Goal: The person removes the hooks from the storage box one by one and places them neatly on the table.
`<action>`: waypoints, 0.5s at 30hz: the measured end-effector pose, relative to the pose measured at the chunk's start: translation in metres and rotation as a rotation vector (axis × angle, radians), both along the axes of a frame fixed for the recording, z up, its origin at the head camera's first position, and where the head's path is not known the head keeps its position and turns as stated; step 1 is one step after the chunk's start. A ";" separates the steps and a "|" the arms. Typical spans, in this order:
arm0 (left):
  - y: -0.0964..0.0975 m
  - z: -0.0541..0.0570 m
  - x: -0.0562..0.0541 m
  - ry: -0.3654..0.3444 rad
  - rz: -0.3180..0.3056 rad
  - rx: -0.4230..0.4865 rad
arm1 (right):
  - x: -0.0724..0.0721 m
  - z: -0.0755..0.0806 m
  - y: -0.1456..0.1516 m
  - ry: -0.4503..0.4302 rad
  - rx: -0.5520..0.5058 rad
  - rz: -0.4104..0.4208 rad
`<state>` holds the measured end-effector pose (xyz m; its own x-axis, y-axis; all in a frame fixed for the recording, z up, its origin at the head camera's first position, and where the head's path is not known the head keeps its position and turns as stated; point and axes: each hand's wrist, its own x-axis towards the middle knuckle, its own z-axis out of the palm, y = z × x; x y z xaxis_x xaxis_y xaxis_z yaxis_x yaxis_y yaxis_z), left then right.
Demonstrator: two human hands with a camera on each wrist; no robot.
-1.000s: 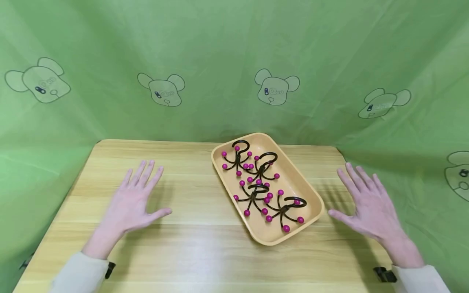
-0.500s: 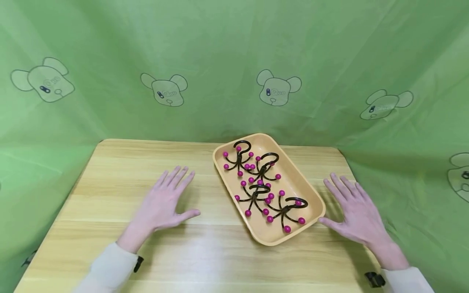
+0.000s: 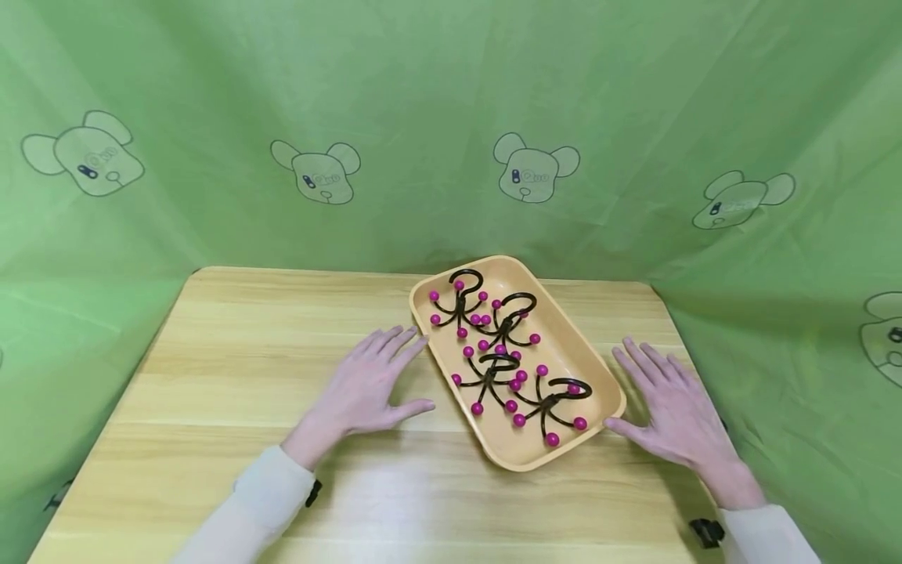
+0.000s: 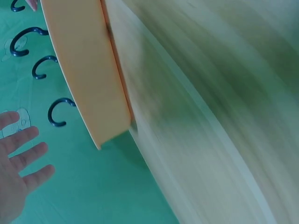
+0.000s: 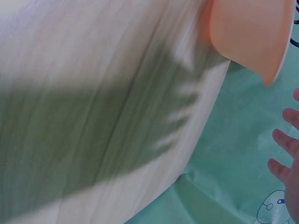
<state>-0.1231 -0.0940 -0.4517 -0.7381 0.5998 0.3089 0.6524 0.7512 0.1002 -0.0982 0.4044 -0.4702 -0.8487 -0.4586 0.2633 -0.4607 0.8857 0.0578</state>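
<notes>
A shallow tan tray (image 3: pixel 567 345) lies at a slant on the wooden table. In it are several black hook hangers (image 3: pixel 548 402), each with curved prongs tipped with magenta balls. Their curved top hooks (image 4: pixel 32 29) rise above the rim in the left wrist view. My left hand (image 3: pixel 366 384) hovers at the tray's left side, fingers spread; whether a fingertip touches the rim I cannot tell. On the other side, my right hand (image 3: pixel 669 411) is spread, its thumb close to the lower right corner. Both hands hold nothing.
The light wooden table (image 3: pixel 247 470) ends at the back against a green curtain (image 3: pixel 423 94) printed with cartoon animal heads. Curtain also hangs along the left and right sides. A black strap piece (image 3: pixel 707 533) shows by the right sleeve.
My left hand has moved right across the table to the tray's side. My right hand has come slightly left and nearer the tray. The tray and hangers stay in place.
</notes>
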 end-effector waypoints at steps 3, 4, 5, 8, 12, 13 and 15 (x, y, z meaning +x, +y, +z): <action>0.012 0.002 -0.005 -0.010 -0.022 -0.007 | -0.001 -0.005 0.000 -0.003 0.001 -0.003; 0.016 0.002 -0.006 -0.009 -0.031 -0.006 | -0.002 -0.007 0.000 -0.005 -0.002 -0.004; 0.020 0.003 -0.007 -0.009 -0.036 -0.008 | -0.002 -0.009 0.000 -0.005 -0.005 -0.006; 0.029 0.002 -0.011 0.000 -0.053 -0.002 | -0.004 -0.013 0.000 -0.007 -0.006 -0.009; 0.040 0.002 -0.016 -0.003 -0.078 0.017 | -0.006 -0.017 -0.001 -0.018 -0.016 -0.012; 0.043 0.002 -0.017 -0.011 -0.083 0.017 | -0.007 -0.018 -0.002 -0.022 -0.020 -0.012; 0.049 0.003 -0.019 -0.027 -0.093 0.011 | -0.008 -0.020 -0.002 -0.028 -0.026 -0.011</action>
